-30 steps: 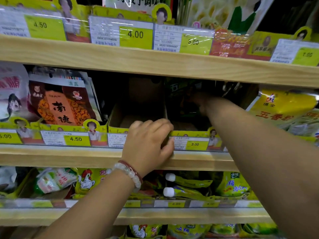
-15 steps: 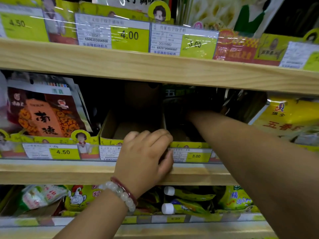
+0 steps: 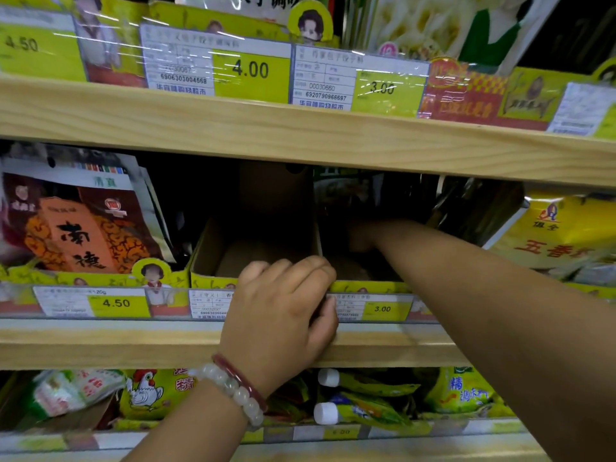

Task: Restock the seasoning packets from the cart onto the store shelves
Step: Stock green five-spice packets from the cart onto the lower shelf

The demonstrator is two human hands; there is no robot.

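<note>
On the middle wooden shelf (image 3: 133, 345) stands an open cardboard display box (image 3: 213, 251) with a yellow front lip. My left hand (image 3: 283, 315), with bead bracelets on the wrist, grips that lip, fingers curled over the top and thumb on the price rail. My right hand (image 3: 361, 236) reaches deep into the dark compartment to the right of the box divider, below dark green seasoning packets (image 3: 346, 191). Shadow hides its fingers and whatever they hold. The left compartment of the box shows only bare cardboard.
Red-and-orange packets (image 3: 80, 228) stand left of the box, yellow packets (image 3: 560, 235) to its right. Price tags (image 3: 116, 303) line the rail. The upper shelf (image 3: 300, 138) hangs low over the compartment. Yellow chicken-print bags (image 3: 150, 391) and white-capped pouches (image 3: 363, 408) fill the shelf below.
The shelves have slid down and left in the view and appear closer. My left hand keeps its grip on the box lip. My right hand stays deep in the right compartment, barely lower.
</note>
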